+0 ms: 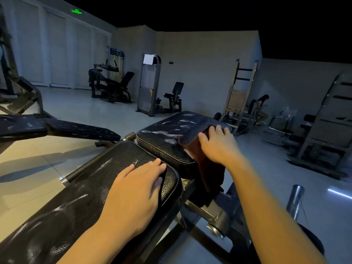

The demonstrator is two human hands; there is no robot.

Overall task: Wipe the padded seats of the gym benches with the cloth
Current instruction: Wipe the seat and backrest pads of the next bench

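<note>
right hand [219,147] presses cloth [198,141] flat on seat pad [163,134], frame centre; pad's long axis runs away to upper right. left hand [137,189] flat on back pad [91,187], holds nothing.

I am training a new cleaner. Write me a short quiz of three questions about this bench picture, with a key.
1. True or false: the left hand holds the cloth.
2. Which pad is the cloth on: (a) the seat pad, (b) the back pad?
3. Fill in: part of the cloth hangs over the pad's ___ side.

Key: 1. false, the right hand presses it; the left rests flat on the back pad. 2. a. 3. right.
</note>
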